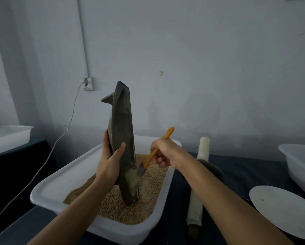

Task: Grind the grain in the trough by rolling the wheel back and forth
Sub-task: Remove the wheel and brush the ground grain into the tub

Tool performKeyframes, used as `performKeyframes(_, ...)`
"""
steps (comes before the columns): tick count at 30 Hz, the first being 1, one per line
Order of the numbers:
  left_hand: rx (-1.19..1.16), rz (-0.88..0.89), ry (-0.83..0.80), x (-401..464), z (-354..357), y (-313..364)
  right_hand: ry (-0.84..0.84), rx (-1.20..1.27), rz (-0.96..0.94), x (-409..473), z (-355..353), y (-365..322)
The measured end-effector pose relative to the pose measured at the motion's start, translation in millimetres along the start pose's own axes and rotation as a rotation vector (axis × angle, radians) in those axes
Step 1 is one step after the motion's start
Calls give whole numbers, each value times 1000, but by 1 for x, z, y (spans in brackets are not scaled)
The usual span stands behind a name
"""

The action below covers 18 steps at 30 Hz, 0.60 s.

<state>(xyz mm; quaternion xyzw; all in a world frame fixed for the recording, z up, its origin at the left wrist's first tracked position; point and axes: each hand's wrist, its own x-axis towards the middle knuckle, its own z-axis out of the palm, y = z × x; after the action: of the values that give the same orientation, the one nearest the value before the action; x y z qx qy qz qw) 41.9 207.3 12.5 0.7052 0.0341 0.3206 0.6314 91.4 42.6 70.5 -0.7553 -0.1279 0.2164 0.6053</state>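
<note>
A dark boat-shaped metal trough (pixel 122 131) stands almost upright, its lower tip resting in the grain (pixel 130 206) that fills a white tub (pixel 63 183). My left hand (pixel 111 160) grips the trough's middle from the left. My right hand (pixel 163 153) holds an orange-handled brush (pixel 158 147). The bristles touch pale ground powder (pixel 133 181) stuck inside the trough's lower end. The grinding wheel (pixel 211 170) lies on the table to the right, partly hidden behind my right forearm, on a long axle wrapped in white cloth (pixel 197 200).
A white round plate (pixel 282 209) lies at the right front, with a white tub (pixel 300 165) behind it. Another white tub (pixel 8 137) sits at the far left. A white cable (pixel 59 138) runs from a wall socket (pixel 88 84) down across the dark tabletop (pixel 236 170).
</note>
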Motion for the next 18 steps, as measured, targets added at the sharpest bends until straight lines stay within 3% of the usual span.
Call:
performKeyframes(5, 82, -3, 24, -1, 2, 2, 11, 65, -209, -5, 8, -12)
performKeyframes(10, 186, 7, 50, -7, 1, 7, 59, -187, -113, -9, 7, -7)
performKeyframes(15, 237, 10, 69, -8, 2, 10, -31, -42, -194, -13, 4, -13)
performKeyframes(18, 233, 8, 79, -8, 1, 9, -40, -157, -109, -14, 4, -9)
